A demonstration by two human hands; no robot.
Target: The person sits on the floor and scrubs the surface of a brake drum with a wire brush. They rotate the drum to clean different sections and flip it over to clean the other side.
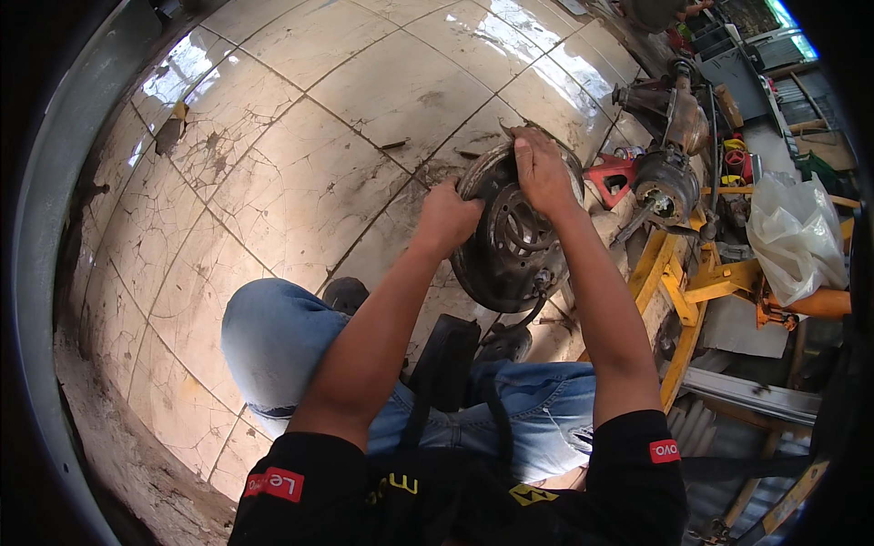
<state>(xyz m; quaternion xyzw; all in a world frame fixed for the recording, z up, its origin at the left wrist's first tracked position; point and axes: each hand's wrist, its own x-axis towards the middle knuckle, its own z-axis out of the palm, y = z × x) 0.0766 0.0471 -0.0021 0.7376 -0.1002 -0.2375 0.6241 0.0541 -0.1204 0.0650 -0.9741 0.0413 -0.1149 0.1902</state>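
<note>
Both hands grip a dark, greasy brake drum standing on edge above the cracked tiled floor. The left hand is curled around its left rim, while the right hand lies with fingers pressed together over its top edge. A yellow stand carrying an axle is just beside the drum, to its right.

Floor: large glossy beige tiles, cracked, stained, with dark grout lines. Small dark debris lies on one tile. Red stand and yellow metal frame rest on it at right.
</note>
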